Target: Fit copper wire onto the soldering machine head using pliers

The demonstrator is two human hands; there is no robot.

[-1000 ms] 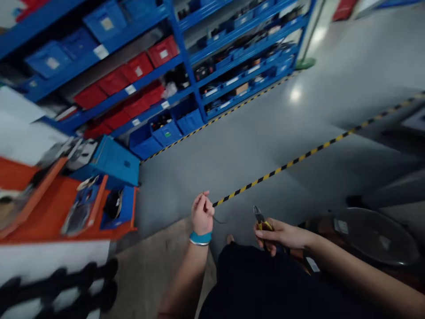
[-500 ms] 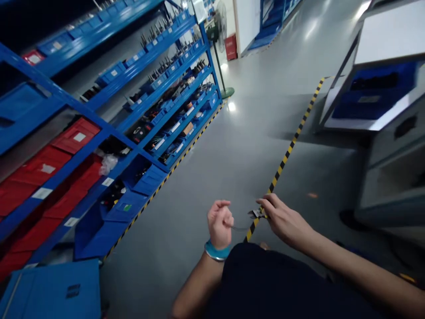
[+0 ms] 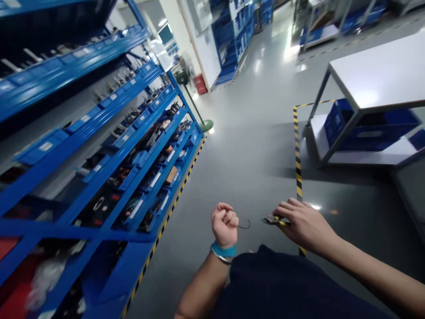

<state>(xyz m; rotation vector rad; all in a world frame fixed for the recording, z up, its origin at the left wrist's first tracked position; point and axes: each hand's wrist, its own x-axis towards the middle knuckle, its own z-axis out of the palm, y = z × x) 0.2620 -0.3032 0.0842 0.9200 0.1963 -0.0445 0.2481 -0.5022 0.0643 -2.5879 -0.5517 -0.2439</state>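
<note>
Plainly, left hand (image 3: pixel 225 223): fist turned upward, fingers curled in nearly shut on a thin dark wire (image 3: pixel 245 227); a teal band (image 3: pixel 226 251) circles the wrist, a metal bangle just below it.
Wire: gripped in the left fist; its free end leaves toward three o'clock and bends into a small hook in mid-air; the part inside the fist is hidden.
Right hand (image 3: pixel 307 223): back of the hand up, fingers bent partly closed around the yellow handles of the pliers (image 3: pixel 272 219); how tight the grip is, I cannot tell.
Pliers: at three o'clock from the left fist, nose pointing to nine, near the hook but apart from it; whether the jaws stand open is too small to tell.
Progress: wire and pliers are both in hand, as I judge it; the tool has no contact with the wire, and the view does not settle how much is done or left.
Room: blue shelving (image 3: pixel 116 232) at ten o'clock; white-topped table (image 3: pixel 392 75) at two; striped floor tape (image 3: pixel 298 164) toward one; green fan base (image 3: pixel 206 126) toward eleven.
</note>
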